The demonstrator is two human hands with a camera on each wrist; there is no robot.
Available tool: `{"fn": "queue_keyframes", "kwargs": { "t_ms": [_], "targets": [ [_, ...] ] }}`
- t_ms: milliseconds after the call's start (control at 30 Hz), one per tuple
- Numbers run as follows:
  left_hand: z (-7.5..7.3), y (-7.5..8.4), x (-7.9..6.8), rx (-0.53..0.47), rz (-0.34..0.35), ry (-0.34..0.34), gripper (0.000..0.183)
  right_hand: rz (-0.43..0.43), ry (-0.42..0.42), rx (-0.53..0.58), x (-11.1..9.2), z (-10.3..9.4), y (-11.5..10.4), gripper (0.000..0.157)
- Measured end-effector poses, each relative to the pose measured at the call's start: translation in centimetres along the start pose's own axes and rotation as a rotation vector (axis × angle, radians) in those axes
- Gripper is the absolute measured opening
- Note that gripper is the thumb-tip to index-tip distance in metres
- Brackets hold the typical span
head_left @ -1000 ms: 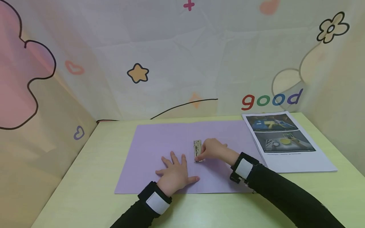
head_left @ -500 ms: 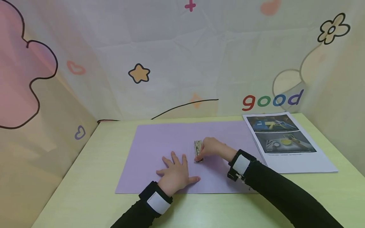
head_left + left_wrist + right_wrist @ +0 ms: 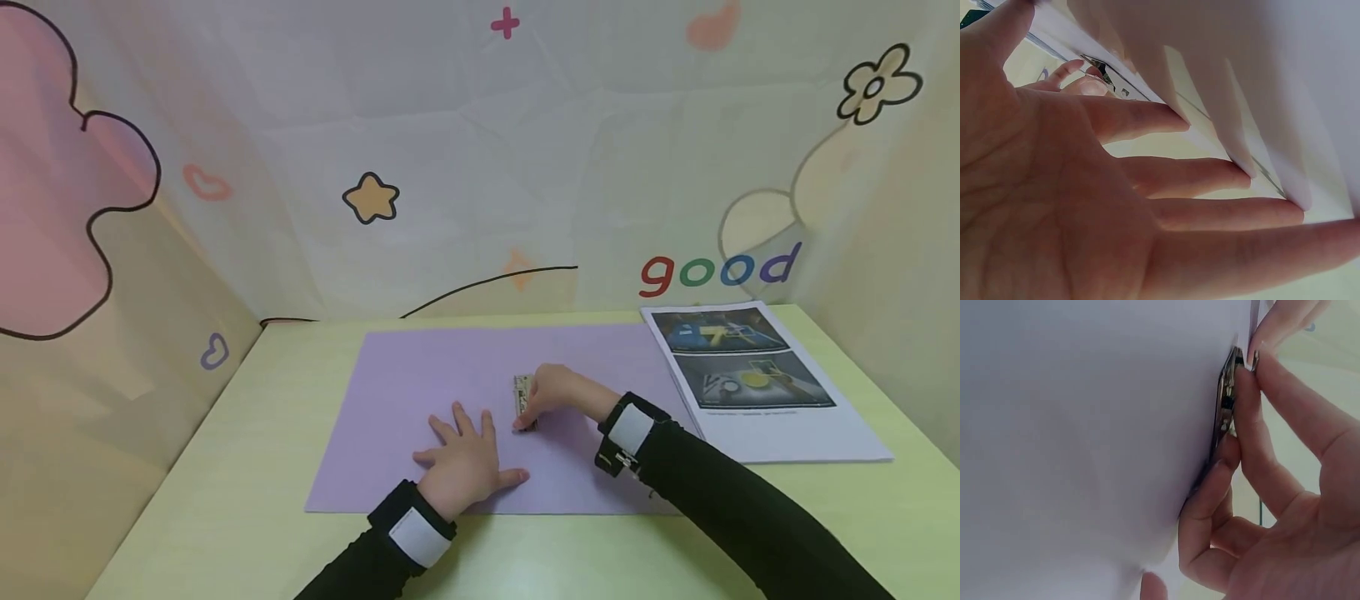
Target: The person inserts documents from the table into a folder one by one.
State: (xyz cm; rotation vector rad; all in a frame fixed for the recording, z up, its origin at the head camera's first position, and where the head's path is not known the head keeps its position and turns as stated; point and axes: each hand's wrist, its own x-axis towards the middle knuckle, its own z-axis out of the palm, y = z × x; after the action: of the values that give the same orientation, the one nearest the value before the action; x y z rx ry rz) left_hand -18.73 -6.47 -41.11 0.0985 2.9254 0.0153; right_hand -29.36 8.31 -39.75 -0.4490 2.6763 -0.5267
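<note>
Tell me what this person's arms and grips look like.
Black long sleeves, with a black wristband and white patch on each wrist. The left grip and right grip are bare, no gloves. A dark fitting with metallic bits sits under the right wristband.

the sheet (image 3: pixel 420 375) is plain lilac and the table (image 3: pixel 255 450) pale yellow-green.

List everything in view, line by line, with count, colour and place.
Small metal item: one, silvery with dark markings, on the purple sheet, at the right hand's fingers
Purple sheet: one, purple, on the table
Printed papers: one stack, sheet count unclear, white with dark pictures, right side of table
Table: one, pale yellow-green, under everything
Backdrop: one, pale with coloured prints, behind the table
Wristbands: two, black with white patches, one per wrist
Sleeves: two, black, on both arms
Left hand: one, spread on purple sheet
Right hand: one, pinching metal item
</note>
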Motion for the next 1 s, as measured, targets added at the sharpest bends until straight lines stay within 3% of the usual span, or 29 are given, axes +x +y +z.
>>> {"fn": "queue_keyframes", "kwargs": {
  "t_ms": [367, 1000],
  "targets": [
    [0.10, 0.03, 0.15, 0.003, -0.014, -0.023, 0.104, 0.034, -0.050, -0.051, 0.62, 0.00, 0.14, 0.039],
    [-0.07, 0.07, -0.04, 0.009, -0.007, -0.014, 0.102, 0.037, 0.003, -0.104, 0.40, 0.38, -0.21, 0.040]
  ]
}}
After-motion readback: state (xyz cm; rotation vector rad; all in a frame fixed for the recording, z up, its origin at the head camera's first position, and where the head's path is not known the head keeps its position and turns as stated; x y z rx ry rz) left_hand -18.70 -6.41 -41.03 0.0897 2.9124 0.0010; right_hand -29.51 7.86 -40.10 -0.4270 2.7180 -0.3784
